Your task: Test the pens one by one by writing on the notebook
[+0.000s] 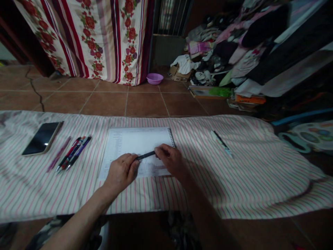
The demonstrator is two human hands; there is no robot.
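A dark pen (146, 155) is stretched between my two hands, just above a spiral-bound notebook (142, 139). My left hand (122, 170) pinches its left end, and my right hand (170, 158) pinches its right end. Printed rows run down the left side of the white page, and the wire spiral lies along its right edge. To the left, several pens (74, 154) lie bunched together beside a purple pen (59, 153). Off to the right rests a single light-coloured pen (222, 143) with a dark end.
A phone (43, 138) lies at the left of the striped cloth (197, 194) covering the table. Beyond it are a floral curtain (104, 41), a purple basin (155, 78) on the tiled floor and a heap of clothes (229, 48). A blue chair (309, 132) stands at the right.
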